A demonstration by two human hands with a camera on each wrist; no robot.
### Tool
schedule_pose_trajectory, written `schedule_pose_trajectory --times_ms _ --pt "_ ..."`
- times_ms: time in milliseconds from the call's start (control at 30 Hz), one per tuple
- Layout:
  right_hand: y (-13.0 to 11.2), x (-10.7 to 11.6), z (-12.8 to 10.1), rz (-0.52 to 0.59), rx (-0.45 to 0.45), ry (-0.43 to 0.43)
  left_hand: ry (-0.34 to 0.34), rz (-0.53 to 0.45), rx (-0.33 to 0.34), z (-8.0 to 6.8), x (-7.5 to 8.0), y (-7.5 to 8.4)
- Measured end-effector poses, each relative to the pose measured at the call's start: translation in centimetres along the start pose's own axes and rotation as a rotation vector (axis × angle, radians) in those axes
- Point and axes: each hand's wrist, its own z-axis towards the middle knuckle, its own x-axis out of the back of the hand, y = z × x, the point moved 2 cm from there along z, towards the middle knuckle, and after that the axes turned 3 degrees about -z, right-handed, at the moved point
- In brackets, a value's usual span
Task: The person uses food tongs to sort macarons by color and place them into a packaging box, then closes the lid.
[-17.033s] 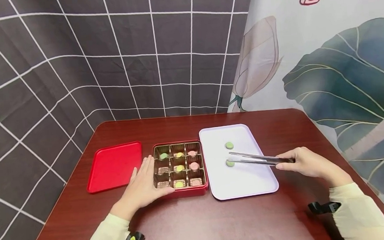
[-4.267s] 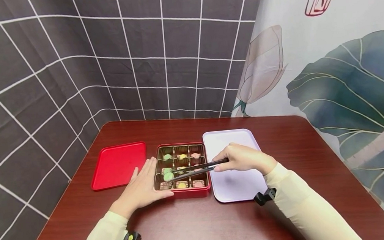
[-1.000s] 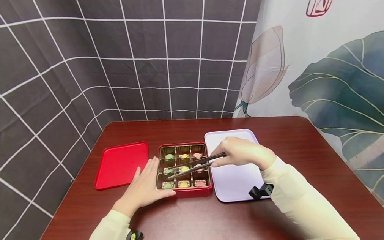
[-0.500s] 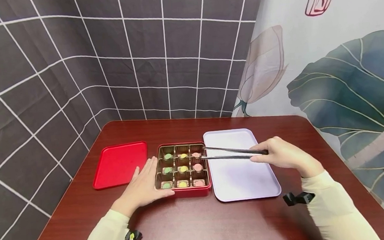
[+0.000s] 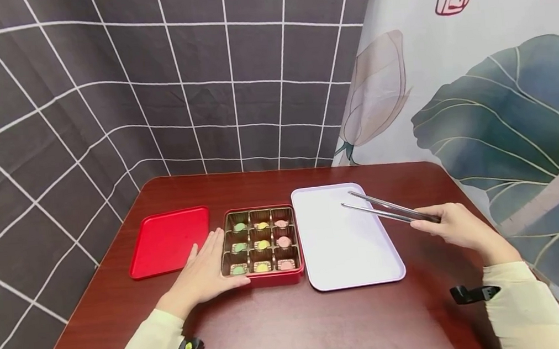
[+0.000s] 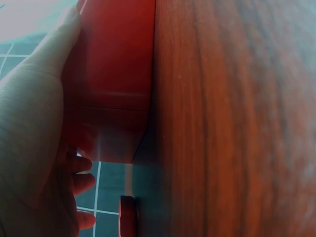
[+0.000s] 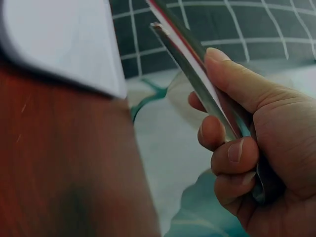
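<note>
A red box (image 5: pixel 281 278) with a gold divided insert stands in the middle of the table. Each compartment holds a small round macaron-like sweet: green ones (image 5: pixel 239 247) in the left column, yellow ones (image 5: pixel 263 244) in the middle, pink ones (image 5: pixel 284 242) at right. My left hand (image 5: pixel 200 273) rests against the box's front left corner, fingers straight along its side and thumb along its front. In the left wrist view, that thumb lies along the red wall (image 6: pixel 111 54). My right hand (image 5: pixel 459 228) holds metal tongs (image 5: pixel 396 206), tips apart above the tray, nothing between them.
A white tray (image 5: pixel 348 246) lies just right of the box, its surface bare. The red lid (image 5: pixel 169 242) lies left of my left hand. The brown table (image 5: pixel 293 328) ends at a gridded dark curtain behind.
Two green sweets lay on the tray 17 seconds ago; the box's left column now holds green ones. The tongs have moved right from above the box. My left hand stays put.
</note>
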Motion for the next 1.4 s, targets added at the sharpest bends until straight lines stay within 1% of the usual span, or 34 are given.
schedule_pose_trajectory --times_ms 167,367,800,1100,1233,1400 --pt "2.0 -0.1 -0.4 0.020 -0.055 0.023 0.007 -0.005 -0.001 0.0 0.2 0.0" --pt "3.9 -0.3 -0.9 0.057 -0.099 0.035 -0.001 -0.010 -0.002 0.0 0.2 0.1" --pt "5.9 -0.4 -1.1 -0.030 -0.147 0.088 -0.009 -0.010 -0.003 0.0 0.5 0.2" --pt "7.8 -0.3 -1.0 -0.034 -0.145 0.075 -0.003 -0.011 -0.010 0.0 0.5 0.2" --pt "8.3 -0.4 -0.8 -0.027 -0.144 0.053 0.002 -0.009 -0.012 0.0 0.4 0.1" --pt "9.0 -0.6 -0.5 0.007 -0.154 0.013 0.005 -0.012 -0.013 -0.1 0.4 0.2"
